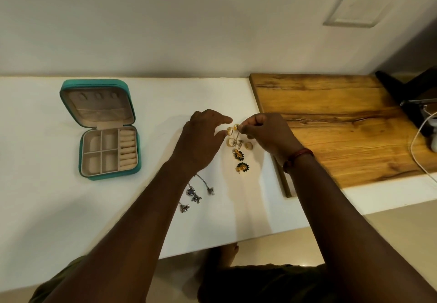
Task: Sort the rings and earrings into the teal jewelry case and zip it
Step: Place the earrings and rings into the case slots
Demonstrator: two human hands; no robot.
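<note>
The teal jewelry case (109,175) lies open on the white counter at the left, its beige compartments and ring rolls bare. Several gold rings (231,141) lie in a small cluster at the counter's middle. Below them sit two gold-and-green flower earrings (242,167). Silver dangling earrings (193,194) lie nearer the front edge. My right hand (264,135) pinches a gold ring (236,127) above the cluster. My left hand (203,139) hovers just left of the rings with its fingers relaxed and its forefinger stretched toward them.
A wooden board (331,123) lies on the counter right of the jewelry. A dark device with a white cable (416,137) stands at the far right. The wall runs along the counter's back edge, and a red thread bracelet (298,158) circles my right wrist.
</note>
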